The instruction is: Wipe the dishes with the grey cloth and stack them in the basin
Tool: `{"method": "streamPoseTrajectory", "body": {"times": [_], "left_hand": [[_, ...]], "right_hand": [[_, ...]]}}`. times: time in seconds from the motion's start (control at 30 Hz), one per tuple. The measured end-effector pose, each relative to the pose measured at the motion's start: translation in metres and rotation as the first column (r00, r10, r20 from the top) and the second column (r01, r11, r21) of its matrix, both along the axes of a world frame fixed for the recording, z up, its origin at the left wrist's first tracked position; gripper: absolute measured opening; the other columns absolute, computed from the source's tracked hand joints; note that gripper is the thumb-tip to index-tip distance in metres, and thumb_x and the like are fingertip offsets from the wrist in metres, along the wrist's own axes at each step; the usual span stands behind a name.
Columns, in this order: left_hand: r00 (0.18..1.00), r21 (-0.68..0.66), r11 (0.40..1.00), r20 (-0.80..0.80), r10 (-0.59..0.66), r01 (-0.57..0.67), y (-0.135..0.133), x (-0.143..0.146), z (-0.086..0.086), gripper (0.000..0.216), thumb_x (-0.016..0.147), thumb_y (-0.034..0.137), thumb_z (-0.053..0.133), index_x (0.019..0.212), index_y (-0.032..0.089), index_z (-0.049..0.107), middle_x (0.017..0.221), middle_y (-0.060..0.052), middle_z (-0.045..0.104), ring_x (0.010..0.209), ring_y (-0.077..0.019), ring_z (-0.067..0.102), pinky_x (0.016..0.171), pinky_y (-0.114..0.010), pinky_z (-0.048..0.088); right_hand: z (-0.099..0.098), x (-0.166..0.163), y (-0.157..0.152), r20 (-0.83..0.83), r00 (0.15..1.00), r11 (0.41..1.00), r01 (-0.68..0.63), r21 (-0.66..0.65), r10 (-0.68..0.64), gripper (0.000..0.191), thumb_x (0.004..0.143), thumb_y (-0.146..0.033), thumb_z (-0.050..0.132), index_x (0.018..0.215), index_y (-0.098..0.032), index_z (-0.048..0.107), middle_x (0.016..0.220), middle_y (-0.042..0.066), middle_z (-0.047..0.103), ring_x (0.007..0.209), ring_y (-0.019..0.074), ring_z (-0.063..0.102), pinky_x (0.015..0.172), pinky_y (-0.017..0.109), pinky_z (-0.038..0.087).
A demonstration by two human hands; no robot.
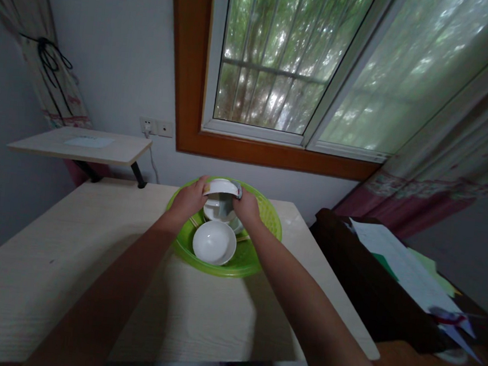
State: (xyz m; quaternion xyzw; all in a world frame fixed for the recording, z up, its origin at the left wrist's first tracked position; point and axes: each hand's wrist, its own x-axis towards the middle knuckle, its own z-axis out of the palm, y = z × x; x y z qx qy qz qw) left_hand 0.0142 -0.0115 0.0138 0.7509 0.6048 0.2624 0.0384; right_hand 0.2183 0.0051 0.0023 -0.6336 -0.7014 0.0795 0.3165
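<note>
A green plastic basin [263,254] stands at the far side of a pale wooden table [87,283]. My left hand [188,200] and my right hand [247,206] both grip a white bowl [221,188], held tilted on edge above the basin. Under it in the basin sits another white dish [216,210], and nearer to me a white bowl [214,242] rests upright. Chopstick-like sticks [196,222] lie in the basin beside the dishes.
A small wall shelf [79,145] sits at the left by a wall socket [157,127]. A dark cabinet [372,287] with papers [408,268] stands right of the table. A window [281,66] and curtains are behind.
</note>
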Motion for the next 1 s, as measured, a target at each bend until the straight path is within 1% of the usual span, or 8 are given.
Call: {"method": "streamPoseTrajectory", "body": {"times": [0.13, 0.23, 0.37, 0.47, 0.6, 0.73, 0.83, 1.0], "left_hand": [[1.000, -0.008, 1.000, 0.012, -0.012, 0.012, 0.004, -0.001, -0.003, 0.044, 0.093, 0.030, 0.052, 0.137, 0.020, 0.050, 0.123, -0.014, 0.069, 0.112, -0.0257, 0.066, 0.095, -0.035, 0.048], [0.999, -0.008, 0.999, 0.038, -0.033, 0.034, 0.007, -0.002, -0.007, 0.036, 0.095, 0.030, 0.048, 0.127, 0.017, 0.055, 0.120, -0.015, 0.070, 0.112, -0.0258, 0.066, 0.095, -0.035, 0.049], [0.998, -0.036, 0.999, 0.065, -0.004, 0.007, 0.007, -0.001, -0.007, 0.035, 0.093, 0.020, 0.046, 0.128, 0.017, 0.054, 0.119, -0.014, 0.070, 0.112, -0.0240, 0.066, 0.096, -0.033, 0.048], [1.000, -0.052, 0.999, 0.030, 0.003, -0.001, 0.005, 0.000, -0.005, 0.038, 0.091, 0.014, 0.046, 0.128, 0.018, 0.052, 0.120, -0.013, 0.069, 0.113, -0.0239, 0.065, 0.097, -0.033, 0.048], [0.999, -0.026, 1.000, -0.040, -0.010, 0.009, 0.002, 0.001, -0.003, 0.037, 0.091, 0.013, 0.044, 0.126, 0.019, 0.052, 0.122, -0.013, 0.068, 0.111, -0.0241, 0.065, 0.094, -0.033, 0.048], [0.997, 0.006, 1.000, -0.083, -0.004, 0.005, -0.001, 0.001, -0.002, 0.033, 0.092, 0.014, 0.042, 0.123, 0.019, 0.053, 0.121, -0.013, 0.068, 0.108, -0.0244, 0.065, 0.091, -0.034, 0.048], [0.996, 0.017, 1.000, -0.089, 0.000, 0.001, -0.002, 0.001, 0.001, 0.033, 0.093, 0.014, 0.043, 0.123, 0.019, 0.054, 0.122, -0.013, 0.068, 0.108, -0.0239, 0.065, 0.090, -0.033, 0.048], [1.000, 0.024, 0.999, -0.014, 0.026, -0.026, 0.002, 0.001, 0.000, 0.035, 0.093, 0.024, 0.051, 0.128, 0.019, 0.052, 0.122, -0.013, 0.068, 0.110, -0.0230, 0.065, 0.094, -0.032, 0.047]], "right_hand": [[-0.009, 0.004, 0.010, -0.222, 0.975, 0.998, -0.044, -0.043, 0.033, 0.027, 0.091, -0.024, 0.054, 0.110, -0.017, 0.071, 0.101, 0.008, 0.076, 0.089, 0.0203, 0.071, 0.079, 0.028, 0.055], [-0.013, 0.003, 0.013, -0.286, 0.957, 0.995, -0.073, -0.070, 0.050, 0.027, 0.092, -0.028, 0.054, 0.107, -0.015, 0.072, 0.093, 0.007, 0.076, 0.076, 0.0176, 0.071, 0.071, 0.026, 0.055], [-0.013, 0.002, 0.011, -0.163, 0.984, 0.997, -0.076, 0.005, 0.076, 0.026, 0.091, -0.026, 0.056, 0.110, -0.017, 0.071, 0.103, 0.008, 0.076, 0.089, 0.0198, 0.071, 0.081, 0.028, 0.054], [-0.009, 0.002, 0.007, -0.029, 0.998, 0.999, -0.054, 0.007, 0.054, 0.029, 0.089, -0.023, 0.056, 0.115, -0.018, 0.068, 0.108, 0.009, 0.075, 0.099, 0.0229, 0.070, 0.086, 0.029, 0.052], [-0.001, -0.001, -0.001, 0.138, 0.990, 1.000, -0.020, -0.024, 0.023, 0.032, 0.087, -0.020, 0.057, 0.118, -0.017, 0.065, 0.108, 0.013, 0.074, 0.100, 0.0270, 0.069, 0.088, 0.032, 0.051], [0.005, -0.005, -0.008, 0.184, 0.983, 1.000, -0.016, -0.026, 0.020, 0.035, 0.086, -0.018, 0.055, 0.120, -0.016, 0.064, 0.109, 0.015, 0.074, 0.100, 0.0278, 0.069, 0.090, 0.034, 0.050], [0.005, -0.006, -0.007, 0.128, 0.992, 1.000, -0.005, 0.000, 0.005, 0.036, 0.086, -0.017, 0.054, 0.121, -0.017, 0.064, 0.111, 0.014, 0.073, 0.102, 0.0274, 0.069, 0.091, 0.034, 0.050], [-0.005, 0.002, 0.006, -0.119, 0.992, 0.999, -0.049, -0.017, 0.047, 0.032, 0.087, -0.018, 0.054, 0.116, -0.019, 0.069, 0.114, 0.008, 0.074, 0.106, 0.0221, 0.068, 0.092, 0.029, 0.051]]}}
